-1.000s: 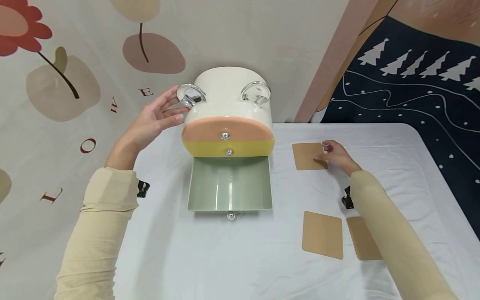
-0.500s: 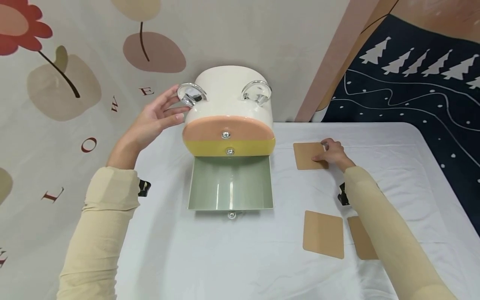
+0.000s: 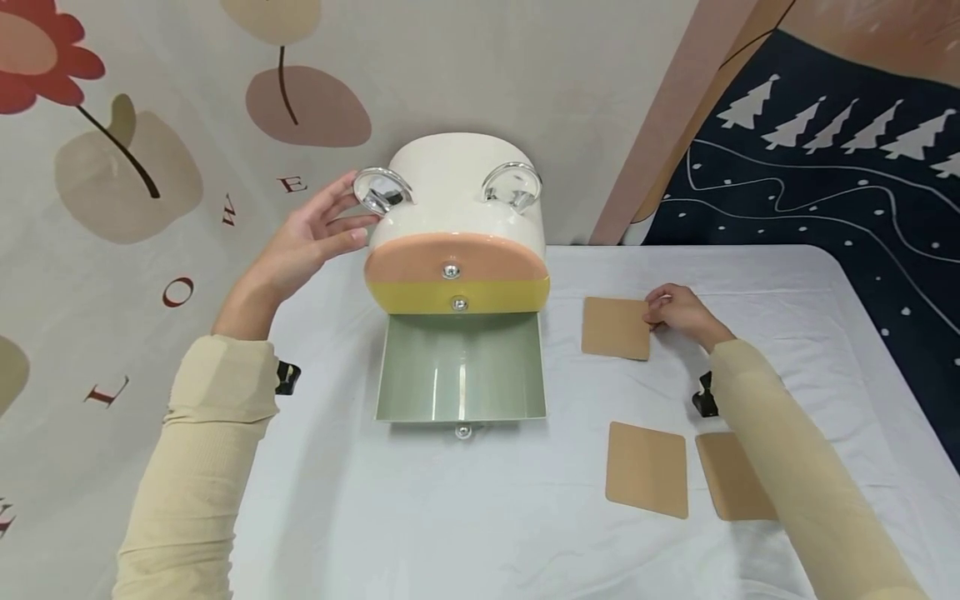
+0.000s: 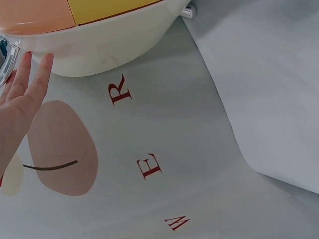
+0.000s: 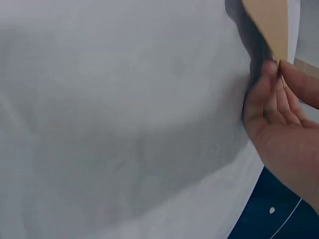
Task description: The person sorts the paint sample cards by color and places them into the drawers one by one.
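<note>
A small frog-like drawer box (image 3: 465, 187) stands at the back of the table, white on top, with an orange and a yellow drawer front. Its pale green bottom drawer (image 3: 461, 367) is pulled out, with nothing in it. My left hand (image 3: 303, 233) touches the box's left side, beside a chrome ring (image 3: 381, 192), its fingers fairly straight; the same hand (image 4: 22, 99) shows in the left wrist view. Right of the box, my right hand (image 3: 682, 312) pinches the right edge of a brown card (image 3: 615, 327) with rounded corners. In the right wrist view thumb and fingers grip the card (image 5: 271, 25).
Two more brown cards lie nearer on the white-covered table: one flat card (image 3: 647, 469), and another card (image 3: 731, 475) partly hidden under the right sleeve. A printed wall (image 3: 570, 100) stands right behind the box. Dark tree-patterned cloth (image 3: 810, 192) borders the table's right side.
My right hand has gone from reaching over the card to pinching its right edge. The card has shifted slightly toward me. My left hand and the box have stayed put.
</note>
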